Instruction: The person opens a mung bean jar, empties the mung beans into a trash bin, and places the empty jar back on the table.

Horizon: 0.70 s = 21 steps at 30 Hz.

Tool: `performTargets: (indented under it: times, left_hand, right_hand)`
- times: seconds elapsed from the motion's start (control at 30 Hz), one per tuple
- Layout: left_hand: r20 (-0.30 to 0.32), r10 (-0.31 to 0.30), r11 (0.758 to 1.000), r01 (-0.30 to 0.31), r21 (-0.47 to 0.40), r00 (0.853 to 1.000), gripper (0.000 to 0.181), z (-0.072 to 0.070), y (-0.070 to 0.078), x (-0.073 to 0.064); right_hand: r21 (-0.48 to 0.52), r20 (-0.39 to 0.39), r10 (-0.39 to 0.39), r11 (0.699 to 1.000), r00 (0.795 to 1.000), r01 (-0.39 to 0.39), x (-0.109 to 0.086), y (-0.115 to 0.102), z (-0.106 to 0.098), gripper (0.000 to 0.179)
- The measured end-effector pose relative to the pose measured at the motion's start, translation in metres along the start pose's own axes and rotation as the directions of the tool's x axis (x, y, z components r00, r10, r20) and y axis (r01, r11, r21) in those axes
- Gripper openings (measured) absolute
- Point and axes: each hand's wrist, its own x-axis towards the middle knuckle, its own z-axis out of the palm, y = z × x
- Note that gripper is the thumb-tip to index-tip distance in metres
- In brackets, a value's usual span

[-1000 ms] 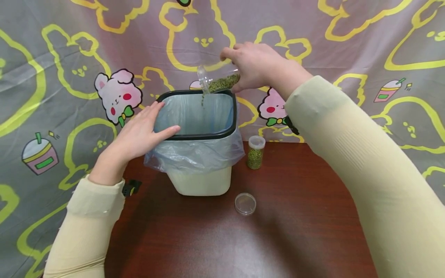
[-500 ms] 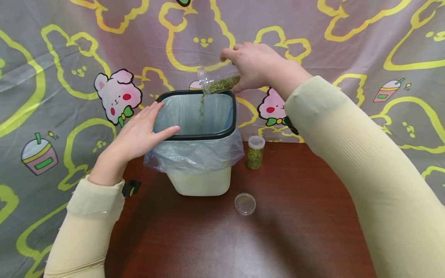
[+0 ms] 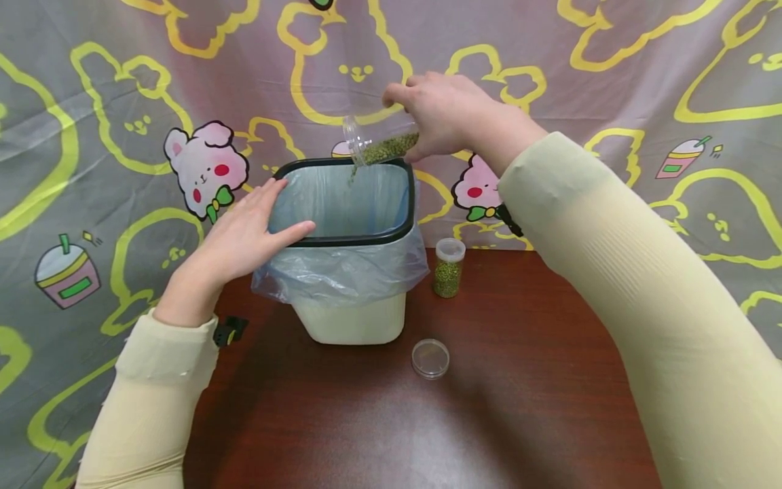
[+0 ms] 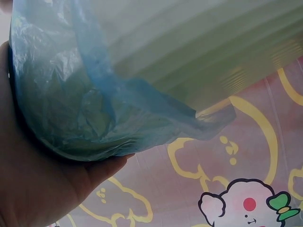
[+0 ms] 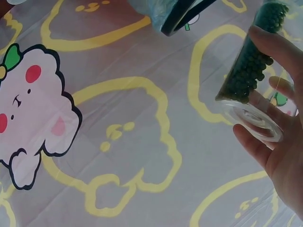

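My right hand (image 3: 442,112) grips a clear plastic jar (image 3: 381,129) and holds it tipped, mouth to the left, over the far rim of a trash can (image 3: 351,322). Small green beans (image 3: 394,146) lie along the jar's lower side, and a few fall from its mouth toward the can. In the right wrist view, fingers and thumb surround the base end of the jar (image 5: 251,59). With fingers fairly straight and thumb spread, my left hand (image 3: 238,234) rests on the can's black rim (image 3: 366,239) at the near left corner. A bluish bag (image 4: 61,94) lines the can and hangs over its rim.
A second clear jar (image 3: 449,268) with green beans and a lid stands right of the can. A clear round lid (image 3: 430,358) lies on the dark wood table (image 3: 519,380). Behind hangs a cartoon-print cloth (image 3: 537,41).
Beans fall from the tipped jar, in a thicker stream half a second ago than now. The right hand shifts slightly left with the jar. The left hand stays on the rim.
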Motion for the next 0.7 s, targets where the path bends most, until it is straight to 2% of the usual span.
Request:
performTargets:
  times: [0.7]
  left_hand:
    - [0.004,0.003,1.000,-0.003,-0.004,1.000,0.095,-0.0006,0.0003,0.0001]
  right_hand:
    - [-0.018,-0.007,0.006,1.000,1.000,-0.006,-0.0009,0.0009,-0.0079,0.077]
